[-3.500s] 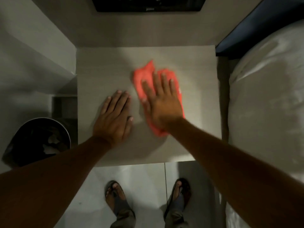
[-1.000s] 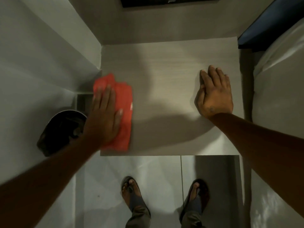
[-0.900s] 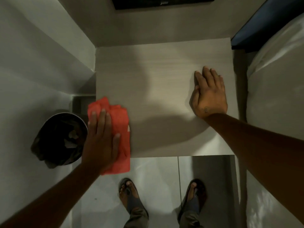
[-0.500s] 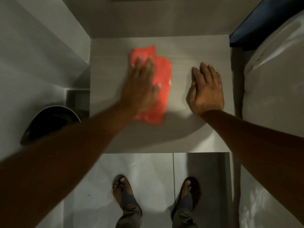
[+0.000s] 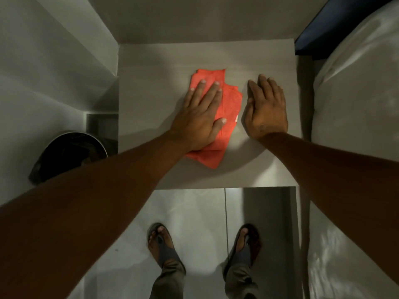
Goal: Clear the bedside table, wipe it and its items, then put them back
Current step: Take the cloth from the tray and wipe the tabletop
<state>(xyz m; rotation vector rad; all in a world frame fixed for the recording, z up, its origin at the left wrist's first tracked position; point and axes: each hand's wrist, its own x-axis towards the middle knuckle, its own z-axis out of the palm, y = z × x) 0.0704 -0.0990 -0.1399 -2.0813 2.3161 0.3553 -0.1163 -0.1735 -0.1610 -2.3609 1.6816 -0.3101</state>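
The bed [image 5: 354, 104] fills the right side, covered with a pale, smooth sheet that shows soft folds, and a dark blue strip [image 5: 336, 22] lies at its upper corner. The floor [image 5: 194, 212] is made of large glossy grey tiles with one thin joint line between them. Against the wall stands the worktop [image 5: 151, 83], a square bedside top of light wood-look laminate with fine horizontal grain and sharp straight edges. At the left, on the floor, there is a round bin [image 5: 67, 156] lined with a shiny black bag.

On the middle of the worktop lies the red cloth [image 5: 231, 104], a folded, slightly fuzzy rag with uneven layered corners. The left hand [image 5: 200, 119] lies flat on the cloth, palm down, fingers stretched and a little spread, pressing it to the surface and not gripping it. The right hand [image 5: 266, 108] rests just beside the cloth's right edge, also flat and open with the fingers close together, holding nothing. Both forearms are bare.

Below the near edge, two feet in dark sandals [image 5: 164, 249] stand on the tiles, with olive trouser cuffs above them.
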